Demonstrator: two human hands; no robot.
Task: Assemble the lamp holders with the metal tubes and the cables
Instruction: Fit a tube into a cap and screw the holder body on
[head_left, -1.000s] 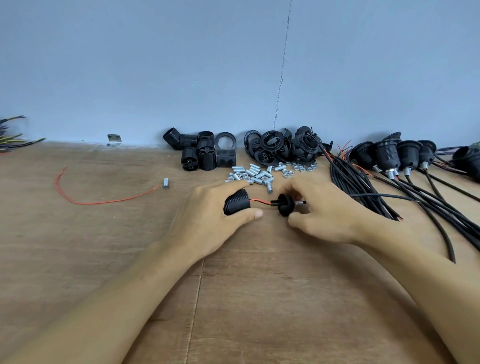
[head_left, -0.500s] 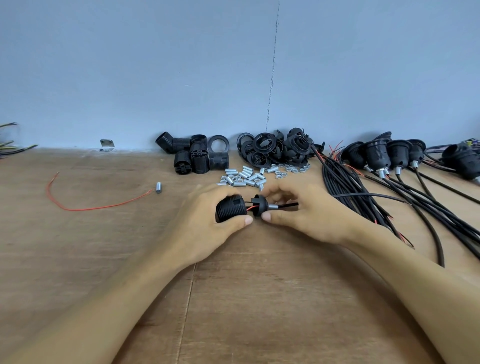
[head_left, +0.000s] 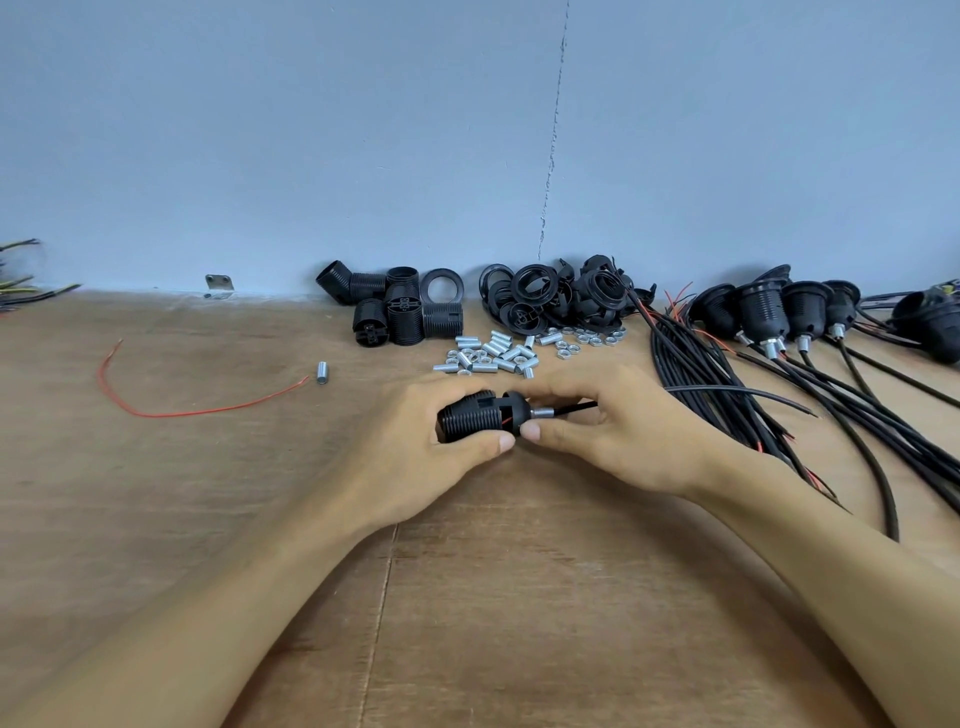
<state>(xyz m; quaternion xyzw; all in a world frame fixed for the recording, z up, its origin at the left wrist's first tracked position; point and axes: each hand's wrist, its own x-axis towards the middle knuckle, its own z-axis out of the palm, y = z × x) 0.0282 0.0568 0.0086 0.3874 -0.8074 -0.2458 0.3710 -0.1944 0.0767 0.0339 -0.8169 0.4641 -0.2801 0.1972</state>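
The holder is gripped in the left hand over the bench, the cap pinched by the right hand; red wires should be kept unpinched at closing.

— How's the light?
— Bright, soft and even, slightly cool. The blue wall has no hot spots.
— Shadows?
— Faint. A diffuse dark patch lies on the table just below the left hand and right hand. The loose metal tubes carry small glints.
— Sharpness?
— Crisp in the centre: the black lamp holder keeps its ribs. The wood grain at the left looks smeared, and the forearms broaden toward the lower corners from wide-angle stretch.
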